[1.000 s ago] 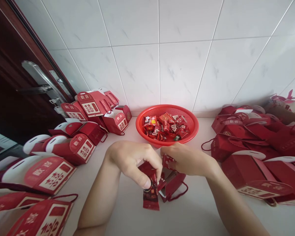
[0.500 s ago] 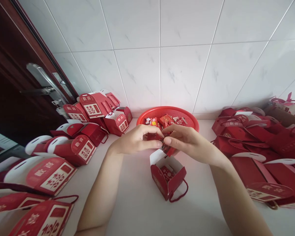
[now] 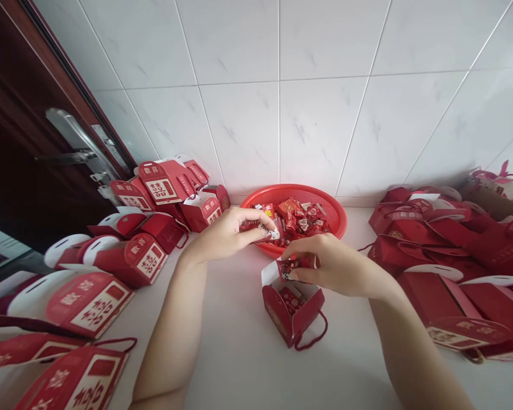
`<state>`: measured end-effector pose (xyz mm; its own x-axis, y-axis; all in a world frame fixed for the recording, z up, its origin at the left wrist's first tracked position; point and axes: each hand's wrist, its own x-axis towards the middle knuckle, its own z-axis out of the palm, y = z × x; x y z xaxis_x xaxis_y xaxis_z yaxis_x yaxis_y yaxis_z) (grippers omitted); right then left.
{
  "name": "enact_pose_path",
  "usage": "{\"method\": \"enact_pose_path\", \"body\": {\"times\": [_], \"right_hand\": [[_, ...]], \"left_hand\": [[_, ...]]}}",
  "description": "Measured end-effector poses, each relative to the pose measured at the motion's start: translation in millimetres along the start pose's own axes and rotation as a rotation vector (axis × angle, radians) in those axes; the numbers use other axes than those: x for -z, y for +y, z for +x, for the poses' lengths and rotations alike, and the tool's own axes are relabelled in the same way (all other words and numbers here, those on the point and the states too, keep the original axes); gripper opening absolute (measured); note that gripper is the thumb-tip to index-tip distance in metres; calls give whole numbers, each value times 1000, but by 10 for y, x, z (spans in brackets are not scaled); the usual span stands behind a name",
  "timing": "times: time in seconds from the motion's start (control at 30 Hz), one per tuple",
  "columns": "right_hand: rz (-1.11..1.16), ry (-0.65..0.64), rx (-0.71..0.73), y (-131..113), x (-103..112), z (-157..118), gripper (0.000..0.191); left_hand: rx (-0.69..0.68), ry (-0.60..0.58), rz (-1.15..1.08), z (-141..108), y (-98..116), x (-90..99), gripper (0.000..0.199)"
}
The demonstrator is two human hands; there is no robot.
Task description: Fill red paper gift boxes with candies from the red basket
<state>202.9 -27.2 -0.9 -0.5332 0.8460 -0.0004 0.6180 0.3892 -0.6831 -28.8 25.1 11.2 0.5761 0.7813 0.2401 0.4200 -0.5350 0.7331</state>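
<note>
A small red box (image 3: 288,319) with a dark red cord handle stands open on the white surface, a red patterned packet (image 3: 292,299) inside it. My right hand (image 3: 329,265) pinches a red wrapped candy (image 3: 287,270) at the box's open top. Behind the box is a red plastic basket (image 3: 337,216) holding several red wrapped candies (image 3: 291,214). My left hand (image 3: 228,234) is closed on a red and white candy packet (image 3: 270,232) over the basket's front left edge.
Several red gift boxes (image 3: 92,302) stand in rows at the left, near a dark door with a metal handle (image 3: 79,136). More red boxes (image 3: 436,228) are piled at the right. A white tiled wall (image 3: 312,125) rises behind the basket.
My hands, which were together above the box, have moved apart. The left one has shifted left with a packet, and the right one has come down to the box opening with a candy.
</note>
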Motion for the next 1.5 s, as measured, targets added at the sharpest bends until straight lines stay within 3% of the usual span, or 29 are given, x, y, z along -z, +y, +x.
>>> {"method": "enact_pose_path", "body": {"times": [0.23,0.37,0.5,0.57,0.77,0.87,0.97,1.07,1.17,1.37,1.5], "right_hand": [[-94,-126,17,-36,-90,63,16],[-6,76,-45,5,-13,50,12],[65,322,-96,76,57,28,29],[95,346,-73,101,62,36,29],[254,256,63,127,72,59,15],[263,251,118,124,121,10,13],[213,141,108,107,151,-40,6],[91,30,78,77,127,-45,6],[-37,-26,95,34,66,-13,17],[-287,-180,72,-3,-13,32,14],[-382,-118,38,31,-21,37,24]], "left_hand": [[-33,-17,-4,-11,6,-38,18],[-3,-16,-52,-11,-19,-62,27],[17,-68,-110,6,-19,-102,29],[23,-100,-137,21,-6,-137,29],[12,-152,-155,52,13,-222,30],[132,-169,41,65,2,-222,28],[287,-340,264,87,-22,-223,28],[310,-479,323,104,-37,-233,20],[268,-473,325,100,-25,-234,14],[183,-443,275,87,26,-213,6],[171,-449,272,96,23,-219,7]]}}
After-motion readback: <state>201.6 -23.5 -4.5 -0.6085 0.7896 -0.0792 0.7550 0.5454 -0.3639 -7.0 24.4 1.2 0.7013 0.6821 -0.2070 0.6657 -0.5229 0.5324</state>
